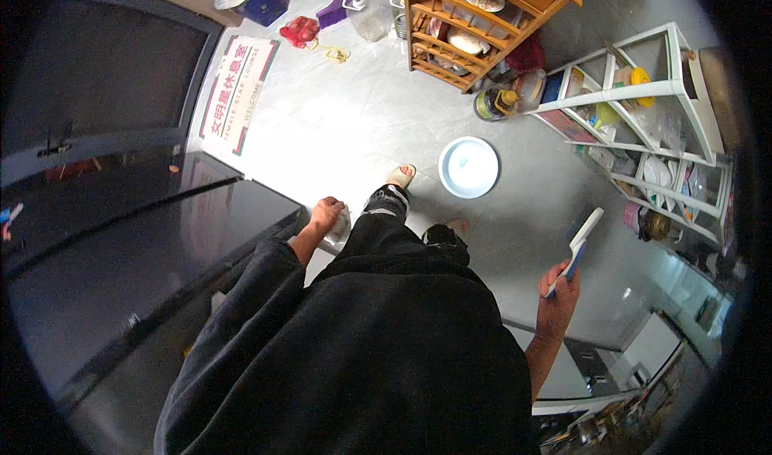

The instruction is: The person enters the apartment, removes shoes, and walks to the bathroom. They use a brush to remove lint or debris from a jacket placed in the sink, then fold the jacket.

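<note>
My right hand [559, 283] grips the blue-and-white handle of a long scrubbing brush [585, 230], held out to the right with its head pointing up and away. Dark bristles show faintly along the head's left side. Low on the left, my left hand [326, 212] has its fingers closed on the top of a whitish, translucent item [340, 227], perhaps a bag or small container; my thigh partly hides it. A pale blue round basin [468, 168] stands on the floor ahead, with a small light-blue piece [463, 163] in it.
A dark refrigerator [151, 244] lines the left, near a dark door [108, 63] and a mat [238, 96] bearing writing. Ahead stand a wooden rack [470, 29], a purple broom [332, 13] and a red mesh bag [300, 31]. White shelves [639, 90] and an oil bottle [496, 104] are on the right.
</note>
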Motion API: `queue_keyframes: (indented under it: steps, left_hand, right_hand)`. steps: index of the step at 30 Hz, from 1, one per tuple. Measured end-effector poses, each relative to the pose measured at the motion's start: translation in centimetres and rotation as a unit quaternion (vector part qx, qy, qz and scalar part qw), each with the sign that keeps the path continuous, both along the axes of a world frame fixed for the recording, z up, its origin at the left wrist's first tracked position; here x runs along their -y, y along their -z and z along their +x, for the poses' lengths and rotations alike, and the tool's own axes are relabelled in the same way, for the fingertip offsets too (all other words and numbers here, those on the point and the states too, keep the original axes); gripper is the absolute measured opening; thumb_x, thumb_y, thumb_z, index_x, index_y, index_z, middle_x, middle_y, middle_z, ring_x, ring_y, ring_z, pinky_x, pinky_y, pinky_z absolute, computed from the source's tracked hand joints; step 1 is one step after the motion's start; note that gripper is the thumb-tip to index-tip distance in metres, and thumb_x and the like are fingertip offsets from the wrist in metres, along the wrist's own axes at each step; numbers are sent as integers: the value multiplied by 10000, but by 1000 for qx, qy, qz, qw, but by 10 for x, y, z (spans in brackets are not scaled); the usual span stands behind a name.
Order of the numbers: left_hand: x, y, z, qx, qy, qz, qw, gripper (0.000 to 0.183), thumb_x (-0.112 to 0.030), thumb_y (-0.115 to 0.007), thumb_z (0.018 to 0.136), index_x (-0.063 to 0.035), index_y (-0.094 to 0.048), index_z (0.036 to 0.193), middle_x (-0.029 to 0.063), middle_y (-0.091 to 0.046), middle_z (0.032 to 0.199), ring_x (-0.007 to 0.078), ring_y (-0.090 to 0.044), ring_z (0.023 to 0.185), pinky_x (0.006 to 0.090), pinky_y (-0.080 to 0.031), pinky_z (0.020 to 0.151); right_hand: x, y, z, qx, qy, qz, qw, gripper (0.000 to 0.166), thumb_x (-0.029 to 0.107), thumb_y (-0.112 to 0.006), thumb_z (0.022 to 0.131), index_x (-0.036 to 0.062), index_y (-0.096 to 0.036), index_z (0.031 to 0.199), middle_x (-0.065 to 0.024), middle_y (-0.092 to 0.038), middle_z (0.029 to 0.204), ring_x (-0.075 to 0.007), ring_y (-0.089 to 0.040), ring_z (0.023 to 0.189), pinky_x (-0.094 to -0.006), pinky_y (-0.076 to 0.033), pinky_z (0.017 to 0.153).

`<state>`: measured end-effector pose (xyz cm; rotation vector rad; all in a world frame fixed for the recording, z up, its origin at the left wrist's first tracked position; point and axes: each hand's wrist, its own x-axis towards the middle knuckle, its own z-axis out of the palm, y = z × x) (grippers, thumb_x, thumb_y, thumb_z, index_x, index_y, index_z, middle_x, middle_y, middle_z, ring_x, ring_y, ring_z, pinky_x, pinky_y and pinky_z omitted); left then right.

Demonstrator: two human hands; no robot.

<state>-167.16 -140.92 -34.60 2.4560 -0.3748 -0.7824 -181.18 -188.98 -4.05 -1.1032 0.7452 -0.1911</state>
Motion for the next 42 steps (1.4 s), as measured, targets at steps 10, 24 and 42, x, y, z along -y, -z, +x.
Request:
queue_keyframes:
  steps: [10,24,42]
  left_hand:
    - [84,4,-121,-109,-103,27,988,176,-170,-597,789,-120,-694,927,165,-659,964,351,-641,882,407,-532,731]
    - [196,-20,-44,-170,-90,85,978,536,-462,-814,631,-23,-686,910,164,-699,836,260,-678,789,374,-536,714]
    - [387,15,17,-180,256,51,948,298,-220,-700,739,42,-695,880,142,-689,778,217,-654,676,372,-531,616]
  right_hand:
    - [85,-17,-82,-36,46,-59,997,241,54,-458,846,41,-478,1086,-19,-434,749,-109,-403,628,-272,-353,575]
    - [134,6,-193,-83,182,-94,975,185,182,-589,877,43,-520,978,-11,-486,735,-107,-464,637,-264,-382,602]
    - [134,26,-306,-196,314,-27,929,354,284,-678,861,19,-535,1046,-26,-543,770,-109,-529,671,-289,-455,634]
